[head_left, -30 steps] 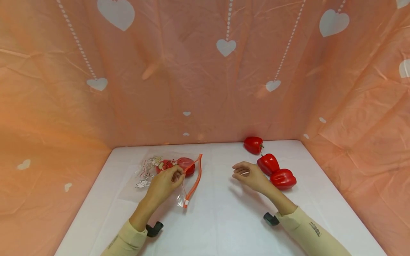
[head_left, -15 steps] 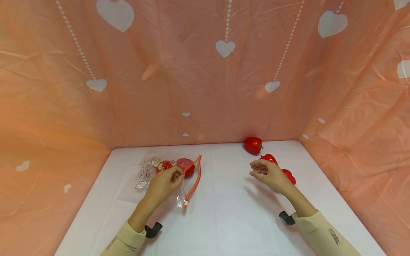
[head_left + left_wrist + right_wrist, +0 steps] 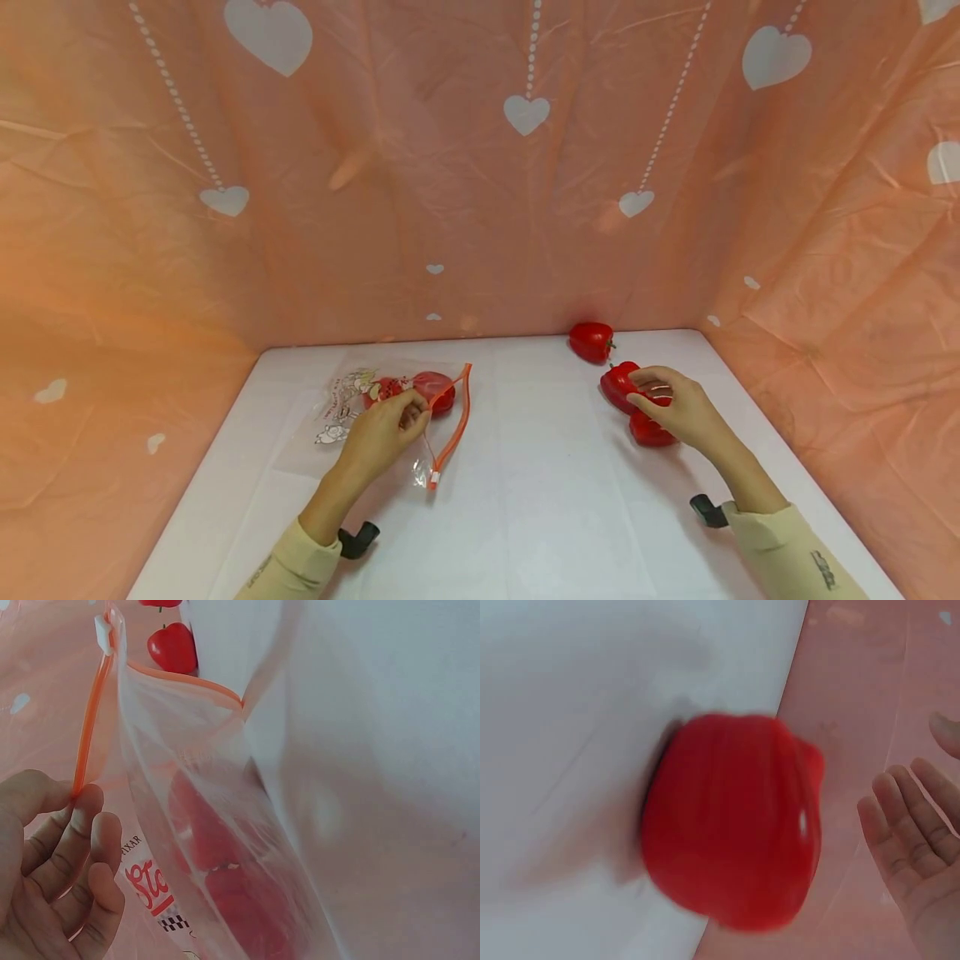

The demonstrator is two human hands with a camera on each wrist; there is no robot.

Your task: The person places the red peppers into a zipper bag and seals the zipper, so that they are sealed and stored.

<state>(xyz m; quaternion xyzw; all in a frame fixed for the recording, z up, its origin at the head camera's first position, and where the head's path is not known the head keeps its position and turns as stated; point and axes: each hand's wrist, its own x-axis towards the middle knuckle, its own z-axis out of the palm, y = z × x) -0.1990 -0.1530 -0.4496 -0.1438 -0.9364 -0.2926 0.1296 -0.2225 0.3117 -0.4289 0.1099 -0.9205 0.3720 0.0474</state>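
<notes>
Right grip [image 3: 682,408] has shifted right, near the front red pepper [image 3: 651,429]
It lies apart from that loose, empty grip; left grip [image 3: 382,429] pinches the bag's orange edge [image 3: 456,432]

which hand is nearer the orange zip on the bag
Left. The left hand pinches the orange zip; the right hand is well away from it, by two red peppers.

My left hand [image 3: 384,427] pinches the orange zip [image 3: 464,408] of a clear printed bag [image 3: 321,427], its mouth parted. Through the cloudy film I make out what seem to be two red peppers [image 3: 444,400]. Outside, one glossy red pepper [image 3: 649,432] lies under my right hand [image 3: 684,410], a second [image 3: 617,387] close beside it, a third [image 3: 590,342] farther back, green stem rightward.
</notes>
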